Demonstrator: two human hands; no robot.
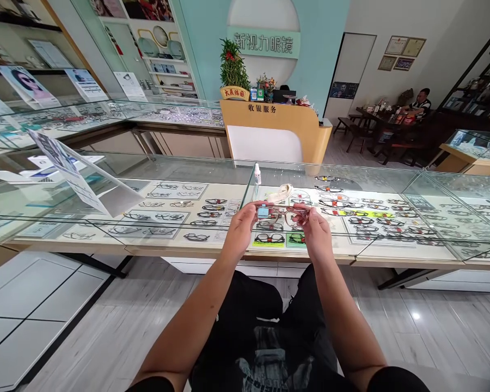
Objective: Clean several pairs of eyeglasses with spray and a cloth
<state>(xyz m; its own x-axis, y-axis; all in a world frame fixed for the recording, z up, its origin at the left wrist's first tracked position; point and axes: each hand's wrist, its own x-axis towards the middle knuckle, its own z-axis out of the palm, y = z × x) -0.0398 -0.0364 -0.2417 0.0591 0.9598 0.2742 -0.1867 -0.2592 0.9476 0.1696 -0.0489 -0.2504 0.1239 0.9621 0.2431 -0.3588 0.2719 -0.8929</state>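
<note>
Left hand (243, 222), right hand (318, 231) pinch opposite ends of glasses (283, 208) (blue tag (263, 211) at left side); better hold lightly, evenly.

A long surface (196, 169) with a clear glass top is edged by a wooden strip (228, 253). On the glass, a small white bottle (257, 175) is stood upright, a cream cloth (285, 192) is bunched near it, and a folded card sign (71, 171) is propped at the left. Underneath, eyeglasses (197, 237) are set out in rows, some on pale sheets (177, 191).
</note>
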